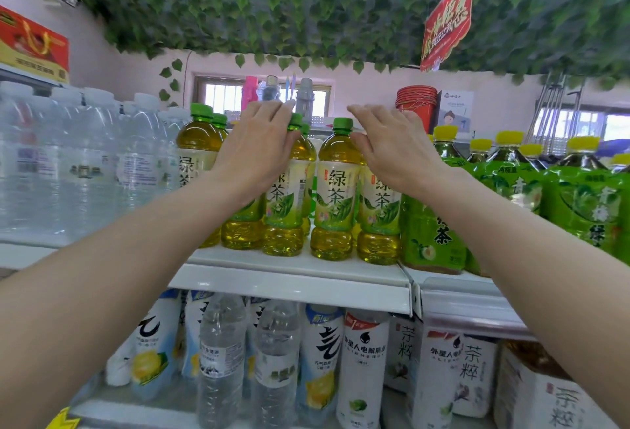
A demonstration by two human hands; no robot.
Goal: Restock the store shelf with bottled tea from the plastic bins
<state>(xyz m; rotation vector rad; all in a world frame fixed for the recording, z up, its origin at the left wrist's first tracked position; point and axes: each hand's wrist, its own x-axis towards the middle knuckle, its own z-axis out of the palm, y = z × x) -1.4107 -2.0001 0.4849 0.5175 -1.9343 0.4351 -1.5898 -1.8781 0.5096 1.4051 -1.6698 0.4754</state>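
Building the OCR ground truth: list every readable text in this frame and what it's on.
"绿茶": green-cap tea bottle labels, top shelf.
"茶": green-wrapped bottle, right of them.
"外星人电解质水": white bottle, lower shelf.
"茶粹": white cartons, lower right.
Red hanging sign, red box, water bottle labels: too blurred.

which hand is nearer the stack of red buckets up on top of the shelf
Right. The right hand reaches up just left of and below the red buckets, fingertips nearly level with them. The left hand sits well to their left, draped over green tea bottles.

Bright daylight; edges warped, perhaps blurred.
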